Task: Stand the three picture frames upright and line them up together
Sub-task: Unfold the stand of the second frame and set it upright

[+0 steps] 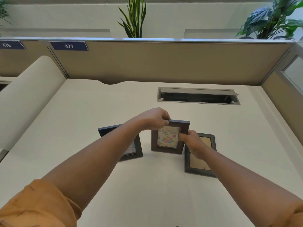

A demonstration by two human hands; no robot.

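Observation:
A brown frame (168,145) with a birthday card stands upright in the middle of the desk. My left hand (153,119) grips its top left corner. My right hand (192,142) holds its right edge. To the left, a dark frame (138,149) stands tilted, largely hidden behind my left forearm. On the right, a grey-black frame (212,141) lies flat on the desk with its brown backing up, partly under my right hand and wrist.
The cream desk (82,122) ends at a tan partition (164,63) at the back. An open cable tray (198,96) is set into the desk behind the frames. A rounded cream divider (27,97) stands at the left. Plants rise behind the partition.

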